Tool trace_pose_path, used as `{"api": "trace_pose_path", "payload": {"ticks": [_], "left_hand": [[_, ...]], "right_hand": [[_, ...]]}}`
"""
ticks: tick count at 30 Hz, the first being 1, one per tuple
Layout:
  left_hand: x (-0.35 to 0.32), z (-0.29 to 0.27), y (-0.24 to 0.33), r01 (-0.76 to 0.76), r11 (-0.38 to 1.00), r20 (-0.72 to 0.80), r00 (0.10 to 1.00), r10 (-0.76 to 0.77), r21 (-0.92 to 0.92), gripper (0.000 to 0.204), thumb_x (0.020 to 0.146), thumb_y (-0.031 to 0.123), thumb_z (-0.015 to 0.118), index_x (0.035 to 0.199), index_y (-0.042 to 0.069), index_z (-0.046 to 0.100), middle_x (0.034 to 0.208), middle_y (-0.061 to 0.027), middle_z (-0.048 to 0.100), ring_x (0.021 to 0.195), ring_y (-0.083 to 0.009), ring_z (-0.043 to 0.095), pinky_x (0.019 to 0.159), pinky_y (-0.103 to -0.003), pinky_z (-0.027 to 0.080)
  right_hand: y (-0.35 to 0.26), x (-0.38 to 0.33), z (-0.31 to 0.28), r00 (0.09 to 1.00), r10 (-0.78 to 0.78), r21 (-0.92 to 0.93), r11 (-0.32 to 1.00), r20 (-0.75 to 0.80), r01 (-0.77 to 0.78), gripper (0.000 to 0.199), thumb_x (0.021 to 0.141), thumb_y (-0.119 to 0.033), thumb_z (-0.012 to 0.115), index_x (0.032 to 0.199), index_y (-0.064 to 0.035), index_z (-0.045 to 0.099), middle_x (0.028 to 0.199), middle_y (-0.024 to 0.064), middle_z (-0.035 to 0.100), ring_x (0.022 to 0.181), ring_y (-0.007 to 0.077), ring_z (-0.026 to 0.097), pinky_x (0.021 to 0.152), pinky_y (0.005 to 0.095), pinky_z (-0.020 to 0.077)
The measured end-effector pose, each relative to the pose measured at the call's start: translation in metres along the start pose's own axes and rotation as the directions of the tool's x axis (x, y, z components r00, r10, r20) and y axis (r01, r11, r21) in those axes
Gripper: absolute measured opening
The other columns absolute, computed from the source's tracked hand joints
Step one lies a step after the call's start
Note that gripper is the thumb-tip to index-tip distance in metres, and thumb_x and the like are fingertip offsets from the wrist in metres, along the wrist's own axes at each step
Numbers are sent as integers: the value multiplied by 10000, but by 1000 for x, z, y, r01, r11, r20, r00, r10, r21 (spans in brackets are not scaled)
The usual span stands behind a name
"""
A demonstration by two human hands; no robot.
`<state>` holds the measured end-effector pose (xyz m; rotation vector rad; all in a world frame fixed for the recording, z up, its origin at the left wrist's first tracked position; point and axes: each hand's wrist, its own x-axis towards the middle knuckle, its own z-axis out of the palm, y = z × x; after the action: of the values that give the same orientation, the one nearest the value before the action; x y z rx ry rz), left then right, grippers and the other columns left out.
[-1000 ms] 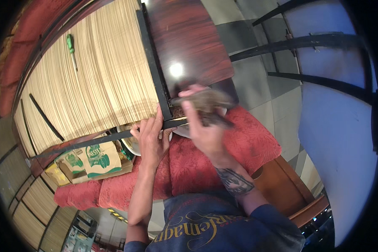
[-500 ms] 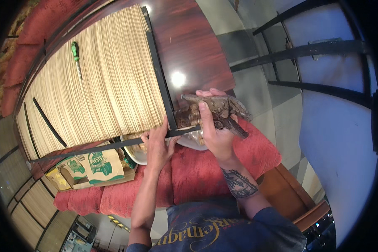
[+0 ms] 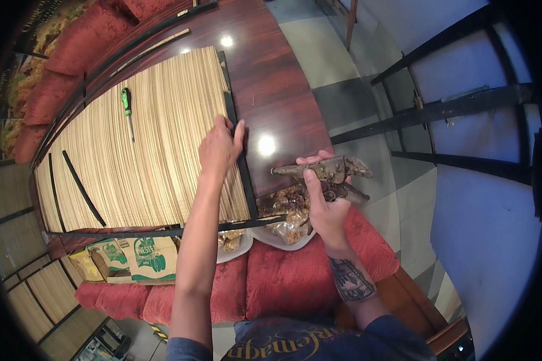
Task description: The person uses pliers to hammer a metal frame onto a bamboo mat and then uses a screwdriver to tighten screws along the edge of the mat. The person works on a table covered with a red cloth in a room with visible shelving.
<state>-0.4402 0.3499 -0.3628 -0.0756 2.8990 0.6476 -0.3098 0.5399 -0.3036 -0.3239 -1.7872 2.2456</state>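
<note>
A large panel of thin pale wooden slats lies on the glossy red-brown table, with a black strip along its right edge. My left hand is closed over the upper part of that strip, thumb on the outer side. To the right, my right hand grips worn, brownish metal locking pliers, their jaws apart and pointing right. Below them, another black strip runs along the panel's near edge. A green-handled screwdriver and a loose black strip rest on the slats.
White trays of bagged snacks stand under the near edge. A printed cardboard box sits on the red sofa. More black and wooden strips lie at the table's far side. Black metal frames stand at the right.
My left hand has moved from the panel's near right corner up along its right edge strip. My right hand still holds the pliers. The view has shifted, showing more of the table's far side.
</note>
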Motion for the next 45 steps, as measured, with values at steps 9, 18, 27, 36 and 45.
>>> {"api": "trace_pose_path", "payload": {"ticks": [9, 18, 27, 36, 45], "left_hand": [[68, 17, -1, 25, 996, 4, 1000, -25, 80, 489, 967, 442, 557, 1035, -33, 658, 901, -273, 719, 893, -451, 705, 806, -516, 551], [83, 10, -11, -36, 977, 41, 999, 28, 208, 548, 948, 484, 538, 1001, -33, 711, 863, -269, 721, 837, -430, 715, 793, -503, 571], [74, -12, -1, -8, 999, -10, 1000, 8, 37, 522, 949, 469, 581, 939, -42, 684, 810, -305, 690, 837, -467, 694, 776, -529, 551], [70, 0, 2, -68, 991, -69, 996, 60, -115, 456, 947, 405, 571, 953, -40, 672, 778, -305, 687, 778, -466, 702, 738, -529, 568], [63, -16, 5, -46, 984, -54, 998, 38, -173, 432, 951, 389, 557, 999, -25, 671, 802, -301, 692, 811, -470, 698, 757, -551, 557]], "right_hand": [[0, 89, 18, 950, -297, -136, 941, 100, 309, 193, 973, -41, 665, 1156, 20, 670, 1171, 127, 696, 1076, 197, 672, 936, 337, 522], [-14, 159, 86, 813, -509, -56, 837, 284, 544, 185, 1003, -15, 602, 1182, 11, 639, 1187, 89, 669, 1234, 191, 589, 1008, 336, 507], [-34, 174, 91, 756, -607, -57, 769, 245, 636, 375, 1013, -30, 589, 1361, 52, 475, 1128, 134, 689, 1090, 213, 688, 956, 322, 562], [60, 190, 118, 844, -455, -231, 822, 283, 520, 133, 967, -40, 672, 1088, 14, 683, 1088, 55, 695, 982, 149, 655, 853, 287, 520], [-13, 167, 128, 720, -653, -181, 699, 232, 692, 286, 995, -31, 610, 1260, 17, 514, 1054, 118, 690, 1048, 218, 673, 977, 364, 532]]}}
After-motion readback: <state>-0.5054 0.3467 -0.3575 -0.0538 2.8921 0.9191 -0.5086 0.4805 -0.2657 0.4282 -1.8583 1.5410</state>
